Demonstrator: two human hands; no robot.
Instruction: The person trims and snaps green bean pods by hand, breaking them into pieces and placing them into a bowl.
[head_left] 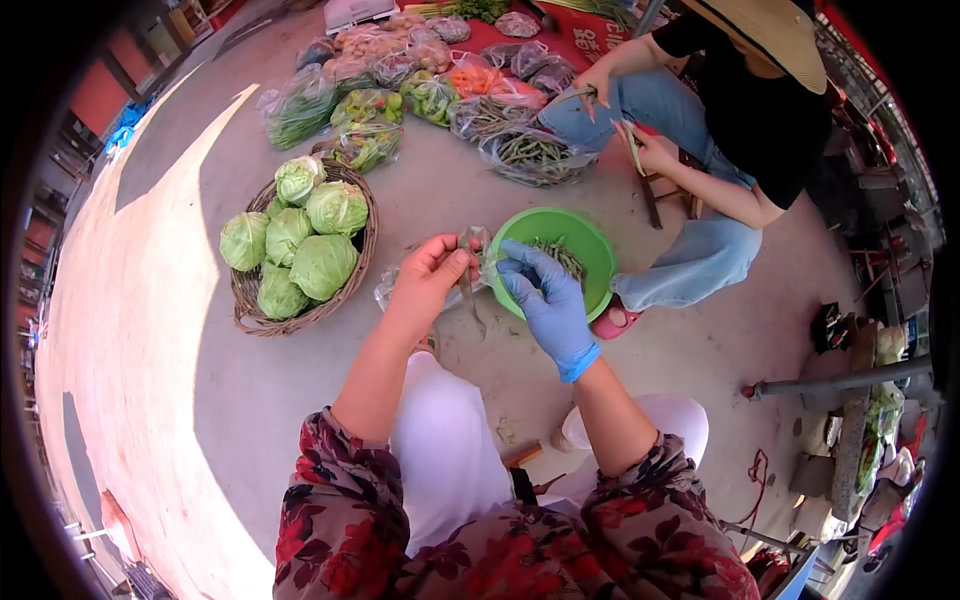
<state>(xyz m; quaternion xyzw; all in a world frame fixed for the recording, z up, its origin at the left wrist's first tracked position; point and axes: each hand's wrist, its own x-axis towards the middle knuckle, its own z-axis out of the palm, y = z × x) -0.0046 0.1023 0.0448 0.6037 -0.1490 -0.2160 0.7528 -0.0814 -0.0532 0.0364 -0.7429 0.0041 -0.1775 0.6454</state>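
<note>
My left hand (432, 272) is bare, its thumb and fingers pinched on a thin, drooping bean pod (471, 298). A blue glove covers my right hand (550, 305). Its fingers curl together in front of the green basin (603, 245), and I cannot make out what is between them. Inside the basin lie several short pieces of green bean (566, 258). A clear plastic bag (384, 290) rests on the ground behind my left hand, partly hidden by it.
Left of my hands stands a wicker basket (368, 235) with several cabbages (325, 265). Bagged vegetables (535, 157) lie farther off. At the right sits a person in a straw hat (775, 40), holding a long green bean (632, 148) in their hands. A metal pole (840, 380) juts in from the right.
</note>
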